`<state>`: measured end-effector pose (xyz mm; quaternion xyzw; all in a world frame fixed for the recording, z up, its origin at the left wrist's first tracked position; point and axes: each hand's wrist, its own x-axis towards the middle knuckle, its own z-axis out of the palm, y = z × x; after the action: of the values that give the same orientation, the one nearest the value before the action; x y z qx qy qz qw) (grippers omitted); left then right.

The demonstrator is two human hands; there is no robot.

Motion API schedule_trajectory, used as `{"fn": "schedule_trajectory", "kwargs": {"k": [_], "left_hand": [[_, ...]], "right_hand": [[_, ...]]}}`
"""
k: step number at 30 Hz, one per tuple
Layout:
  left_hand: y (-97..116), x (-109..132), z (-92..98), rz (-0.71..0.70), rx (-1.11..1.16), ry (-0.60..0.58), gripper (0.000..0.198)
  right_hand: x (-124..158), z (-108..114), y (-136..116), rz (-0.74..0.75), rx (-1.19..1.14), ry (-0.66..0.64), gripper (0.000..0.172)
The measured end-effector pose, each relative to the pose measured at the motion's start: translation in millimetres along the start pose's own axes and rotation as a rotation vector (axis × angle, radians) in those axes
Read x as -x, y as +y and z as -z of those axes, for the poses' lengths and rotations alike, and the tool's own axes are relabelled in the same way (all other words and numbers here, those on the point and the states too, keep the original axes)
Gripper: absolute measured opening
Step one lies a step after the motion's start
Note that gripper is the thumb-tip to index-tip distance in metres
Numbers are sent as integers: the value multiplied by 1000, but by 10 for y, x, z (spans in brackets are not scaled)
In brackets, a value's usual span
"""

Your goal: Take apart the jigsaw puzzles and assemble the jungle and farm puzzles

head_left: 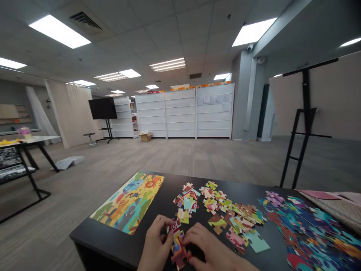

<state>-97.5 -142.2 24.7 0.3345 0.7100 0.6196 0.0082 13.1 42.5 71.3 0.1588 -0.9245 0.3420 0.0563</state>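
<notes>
My left hand [156, 242] and my right hand [204, 246] meet near the front of a black table [98, 235]. Left fingertips pinch a red and white jigsaw piece [174, 226]. My right fingers rest on a small cluster of colourful jigsaw pieces [177, 246], partly hidden beneath them. A picture board of cartoon animals [126, 203] lies to the left. Loose multicoloured pieces [186, 199] are scattered ahead of my hands, with more [235, 220] to the right. A dense spread of blue-green pieces [310, 229] covers the right side.
A quilted fabric [335, 207] lies at the table's right corner. Beyond the table's edge are a carpeted floor, a black easel [303, 124], a side table [28, 141] at left, a wall-mounted-style screen on a stand [103, 108], and white shelving [183, 113].
</notes>
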Motion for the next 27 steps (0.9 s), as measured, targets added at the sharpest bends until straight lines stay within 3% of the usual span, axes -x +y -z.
{"fn": "schedule_trajectory", "kwargs": {"k": [3,6,11,17,19,21,24,27], "left_hand": [[13,-51,4,82,94,7,10],[-12,-91,40,99,169,-13,23],[-93,-135,80,152,293,-66,46],[-187,-114,35,103,240,-21,48],[-219,-134,60,108,190,-34,51],[-236,-185,144,117,106,-56,48],[-229,-318,372,99,-105,-69,28],[-196,-512,561,50,-349,-89,10]], "right_hand": [[-26,-36,44,-21,-55,43,33],[-66,-73,111,-93,-195,119,19],[-101,-88,163,-112,-504,113,7],[-131,-146,146,-130,-821,103,33],[-112,-123,156,-114,-754,147,33],[-70,-66,194,-111,-538,201,25],[-1,41,294,-142,-176,198,13],[24,113,372,-189,4,205,20]]}}
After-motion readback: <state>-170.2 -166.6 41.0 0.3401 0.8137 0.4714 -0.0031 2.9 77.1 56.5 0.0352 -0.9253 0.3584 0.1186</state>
